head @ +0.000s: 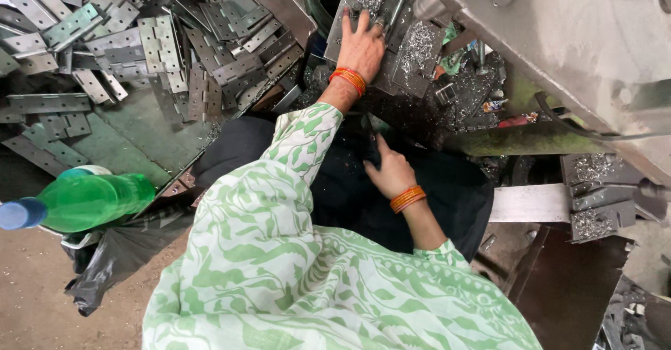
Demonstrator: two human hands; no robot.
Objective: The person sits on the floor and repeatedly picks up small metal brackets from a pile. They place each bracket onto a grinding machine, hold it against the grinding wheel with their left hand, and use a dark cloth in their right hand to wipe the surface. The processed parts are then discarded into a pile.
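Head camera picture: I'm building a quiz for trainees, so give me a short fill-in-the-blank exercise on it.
1. The left hand lies flat on a metal ____ under the machine.
2. Each wrist wears ____ bangles.
3. The plastic bottle is ____.
4. The perforated metal strips lie heaped to the person's ____.

Missing words: plate; orange; green; left

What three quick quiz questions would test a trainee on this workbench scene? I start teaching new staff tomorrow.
1. True or false: the left hand lies flat on a metal plate strewn with shavings.
2. Where does the right hand rest? A) on the green bottle B) on dark cloth in the lap
3. What lies heaped at upper left?

Key: 1 true; 2 B; 3 perforated metal strips.
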